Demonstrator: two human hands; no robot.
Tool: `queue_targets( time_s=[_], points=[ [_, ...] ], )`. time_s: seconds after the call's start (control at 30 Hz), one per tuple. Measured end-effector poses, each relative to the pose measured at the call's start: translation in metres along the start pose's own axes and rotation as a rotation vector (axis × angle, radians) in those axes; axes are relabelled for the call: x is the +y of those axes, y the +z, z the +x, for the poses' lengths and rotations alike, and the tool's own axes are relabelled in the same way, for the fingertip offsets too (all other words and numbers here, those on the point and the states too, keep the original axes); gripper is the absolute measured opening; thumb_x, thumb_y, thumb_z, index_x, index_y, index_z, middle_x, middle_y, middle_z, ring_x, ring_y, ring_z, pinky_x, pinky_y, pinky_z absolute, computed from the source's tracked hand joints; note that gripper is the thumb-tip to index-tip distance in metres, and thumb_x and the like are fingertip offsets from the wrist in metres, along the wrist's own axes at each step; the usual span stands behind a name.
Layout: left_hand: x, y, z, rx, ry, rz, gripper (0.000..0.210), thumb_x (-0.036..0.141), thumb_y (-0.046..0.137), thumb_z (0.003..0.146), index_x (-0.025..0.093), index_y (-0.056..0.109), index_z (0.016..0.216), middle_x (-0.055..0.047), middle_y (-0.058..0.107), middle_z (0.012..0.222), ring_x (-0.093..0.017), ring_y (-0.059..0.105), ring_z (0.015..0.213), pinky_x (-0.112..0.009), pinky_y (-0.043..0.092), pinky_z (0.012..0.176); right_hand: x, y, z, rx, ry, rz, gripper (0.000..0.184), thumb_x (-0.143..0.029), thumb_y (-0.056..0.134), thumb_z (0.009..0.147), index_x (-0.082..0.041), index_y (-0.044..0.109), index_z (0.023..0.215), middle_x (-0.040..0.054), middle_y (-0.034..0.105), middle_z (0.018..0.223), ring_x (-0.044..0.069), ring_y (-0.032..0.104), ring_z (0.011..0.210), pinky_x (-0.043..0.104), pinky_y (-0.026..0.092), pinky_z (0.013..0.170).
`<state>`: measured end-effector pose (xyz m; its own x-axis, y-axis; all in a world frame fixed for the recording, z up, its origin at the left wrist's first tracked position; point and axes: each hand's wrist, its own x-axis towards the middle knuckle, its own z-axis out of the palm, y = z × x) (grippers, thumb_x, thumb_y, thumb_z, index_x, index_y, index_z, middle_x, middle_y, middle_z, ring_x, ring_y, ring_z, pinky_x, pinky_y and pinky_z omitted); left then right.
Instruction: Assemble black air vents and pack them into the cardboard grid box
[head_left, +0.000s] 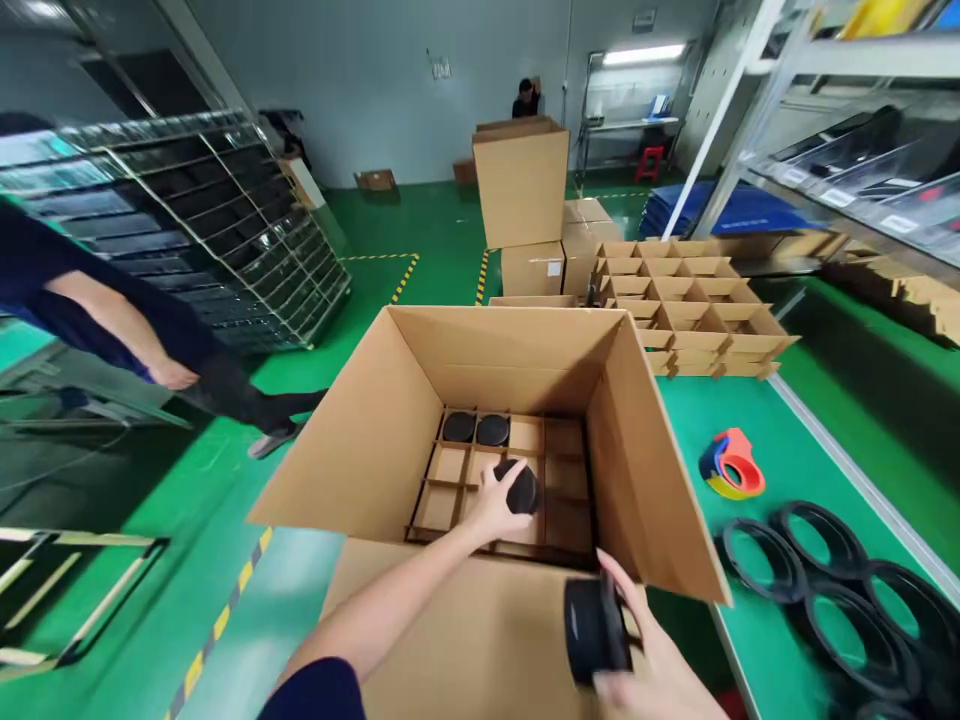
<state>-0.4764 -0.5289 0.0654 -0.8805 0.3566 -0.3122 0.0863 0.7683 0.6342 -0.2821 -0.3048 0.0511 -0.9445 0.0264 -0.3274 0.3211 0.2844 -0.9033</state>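
Observation:
My left hand (495, 508) reaches down into an open cardboard box (510, 338), fingers wrapped round a black round part (523, 490) above the dividers. In the back left cells of the box sit two more black round parts (476, 430). Outside, over the near flap (450, 620), my right hand (637, 640) grips a black cylindrical part (586, 632) with a wider rim. That part is tilted on its side and slightly blurred. Its exact kind I cannot tell.
Black rings (832, 600) and a tape dispenser (733, 465) lie on the green table at right. Cardboard dividers (690, 300) are stacked behind them. A person (135, 310) walks at left near a wire rack (225, 220); another person (526, 98) is at the back behind stacked boxes (525, 185).

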Motion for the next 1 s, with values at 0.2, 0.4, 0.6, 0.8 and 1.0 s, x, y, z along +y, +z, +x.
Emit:
queue_targets(
  time_s=[0.2,0.4,0.6,0.8,1.0],
  points=[
    [-0.066,0.021,0.164,0.046,-0.101,0.267,0.103,0.021,0.078,0.053,0.043,0.041,0.146,-0.012,0.015,0.151,-0.050,0.026,0.139,-0.057,0.033,0.112,-0.003,0.053,0.251,0.398,0.293,-0.540,0.104,-0.039,0.072,0.068,-0.030,0.019,0.157,0.0197,0.029,0.151,0.047,0.040,0.130,0.061,0.042,0.095],
    [-0.117,0.071,0.260,0.016,0.079,0.284,0.103,0.029,0.082,0.058,0.044,0.036,0.148,-0.012,0.014,0.155,-0.050,0.025,0.140,-0.059,0.028,0.114,0.087,0.053,0.392,0.411,0.268,-0.873,0.112,-0.050,0.079,0.066,-0.028,0.017,0.157,0.0216,0.024,0.154,0.045,0.038,0.131,0.056,0.034,0.102],
    [-0.157,0.108,0.304,-0.035,0.160,0.318,0.104,0.032,0.087,0.059,0.042,0.036,0.150,-0.013,0.016,0.159,-0.049,0.023,0.144,-0.058,0.031,0.114,0.153,0.058,0.439,0.298,0.180,-0.977,0.105,-0.059,0.071,0.075,-0.021,0.019,0.158,0.0239,0.024,0.156,0.043,0.036,0.135,0.057,0.026,0.110],
    [-0.191,0.133,0.309,0.028,0.365,0.455,0.076,0.049,0.067,0.085,0.034,0.034,0.152,-0.015,0.013,0.166,-0.040,0.014,0.152,-0.061,0.019,0.121,0.193,0.071,0.439,0.286,0.146,-0.997,0.072,-0.052,0.035,0.099,-0.015,0.017,0.159,0.0185,0.012,0.164,0.036,0.013,0.150,0.053,0.018,0.119],
    [-0.194,0.154,0.306,0.072,0.372,0.521,0.068,0.051,0.049,0.095,0.031,0.026,0.155,-0.015,0.010,0.167,-0.035,0.011,0.153,-0.060,0.021,0.121,0.189,0.064,0.430,0.240,0.154,-0.951,0.066,-0.045,0.031,0.102,-0.016,0.016,0.159,0.0158,0.005,0.166,0.033,0.006,0.153,0.051,0.018,0.121]
  ],
)
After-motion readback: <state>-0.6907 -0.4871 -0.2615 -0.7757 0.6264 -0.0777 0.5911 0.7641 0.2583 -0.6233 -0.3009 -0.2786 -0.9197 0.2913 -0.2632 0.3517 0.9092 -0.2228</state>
